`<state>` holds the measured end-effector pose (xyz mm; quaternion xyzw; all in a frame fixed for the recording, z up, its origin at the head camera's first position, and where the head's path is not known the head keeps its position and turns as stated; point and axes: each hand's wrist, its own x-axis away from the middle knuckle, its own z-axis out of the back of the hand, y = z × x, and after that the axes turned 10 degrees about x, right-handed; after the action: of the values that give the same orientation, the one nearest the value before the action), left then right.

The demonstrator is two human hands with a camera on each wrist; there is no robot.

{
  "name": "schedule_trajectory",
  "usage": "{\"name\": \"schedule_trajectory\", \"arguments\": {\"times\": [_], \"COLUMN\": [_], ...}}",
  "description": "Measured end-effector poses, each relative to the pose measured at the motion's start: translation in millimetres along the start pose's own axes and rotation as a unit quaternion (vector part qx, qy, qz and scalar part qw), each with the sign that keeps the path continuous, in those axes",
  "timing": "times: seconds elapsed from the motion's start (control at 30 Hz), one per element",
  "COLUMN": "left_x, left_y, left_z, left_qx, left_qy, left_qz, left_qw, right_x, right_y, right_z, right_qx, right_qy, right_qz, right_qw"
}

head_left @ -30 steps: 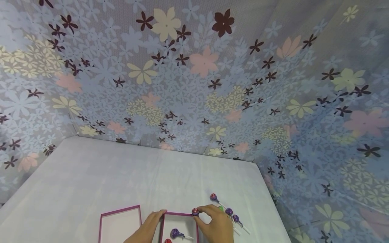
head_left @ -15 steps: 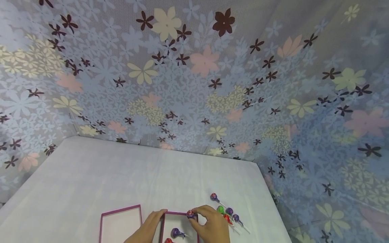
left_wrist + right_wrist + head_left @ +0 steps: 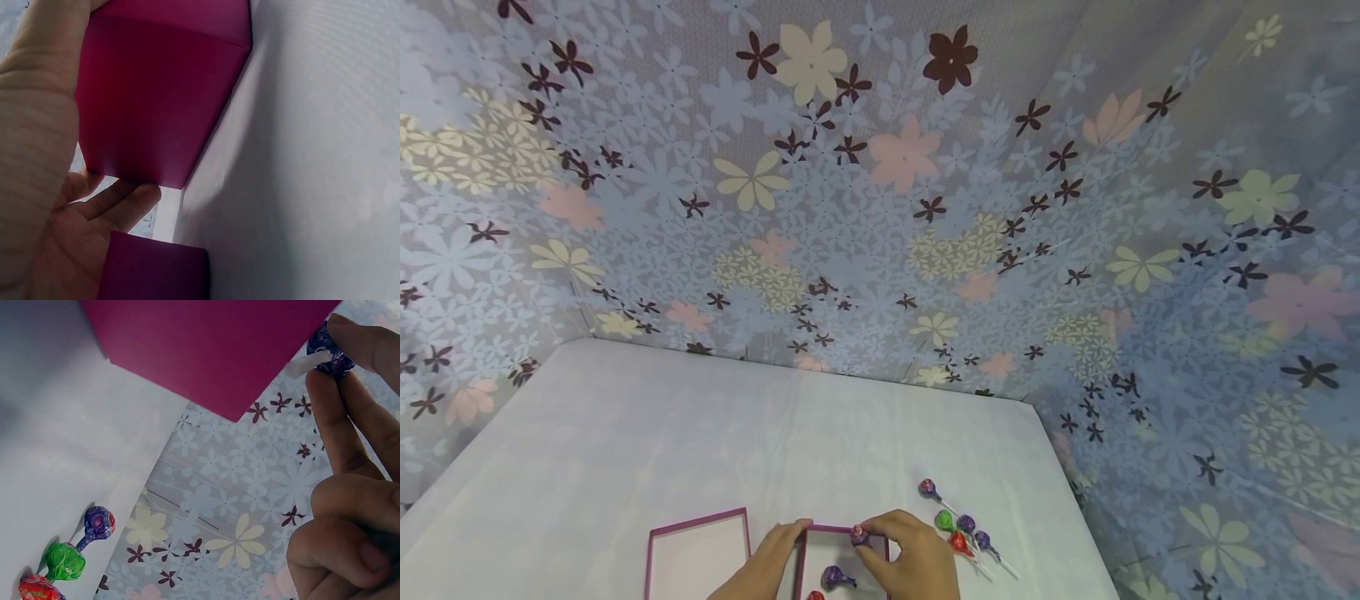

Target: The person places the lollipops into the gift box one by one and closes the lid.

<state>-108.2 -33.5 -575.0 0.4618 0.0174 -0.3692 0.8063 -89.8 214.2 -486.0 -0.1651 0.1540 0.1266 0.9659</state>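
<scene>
My right hand (image 3: 917,558) pinches a purple lollipop (image 3: 860,535) between thumb and fingers, above the far right part of a magenta box (image 3: 831,528). In the right wrist view, the white stick of this lollipop (image 3: 320,340) points toward the box wall (image 3: 200,356). My left hand (image 3: 767,562) holds the same box at its far left corner. Seen from the left wrist, its fingers (image 3: 134,209) curve around the end of the box (image 3: 150,100). Inside the box lie another purple lollipop (image 3: 832,576) and a red one (image 3: 816,596), partly cut off by the frame.
Left of the box stands a second shallow magenta-rimmed tray (image 3: 696,523). Right of my right hand lie several loose lollipops, among them a green one (image 3: 944,520), a red one (image 3: 959,542) and purple ones (image 3: 927,487). A flowered cloth (image 3: 850,208) rises behind the white table (image 3: 737,433).
My right hand has carried the pinched lollipop leftward from the box's far right corner to over its inside, uncovering the loose red lollipop. The left hand stays on the box.
</scene>
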Motion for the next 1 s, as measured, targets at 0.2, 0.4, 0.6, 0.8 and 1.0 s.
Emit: {"name": "schedule_trajectory", "arguments": {"times": [0.2,0.4,0.6,0.8,1.0], "left_x": [0.7,-0.1,-0.5,0.2,-0.1], "left_y": [1.9,2.7,4.2,5.6,3.0], "left_z": [1.1,1.4,1.1,2.5,0.7], "left_qx": [0.012,0.015,0.002,0.001,0.001], "left_qy": [-0.010,-0.010,0.003,0.004,0.012], "left_qz": [0.017,0.021,0.004,0.005,-0.002], "left_qw": [0.9997,0.9996,1.0000,1.0000,0.9999], "right_x": [-0.5,-0.8,0.5,0.3,1.4], "right_y": [-3.6,-6.9,-8.6,-9.4,-9.4], "right_z": [-2.2,-4.3,-7.5,-8.5,-10.2], "right_qx": [-0.011,-0.026,-0.040,-0.040,-0.026], "right_qy": [0.004,-0.017,-0.030,-0.022,-0.031], "right_qz": [0.031,0.042,0.047,0.060,0.056], "right_qw": [0.999,0.999,0.998,0.997,0.998]}}
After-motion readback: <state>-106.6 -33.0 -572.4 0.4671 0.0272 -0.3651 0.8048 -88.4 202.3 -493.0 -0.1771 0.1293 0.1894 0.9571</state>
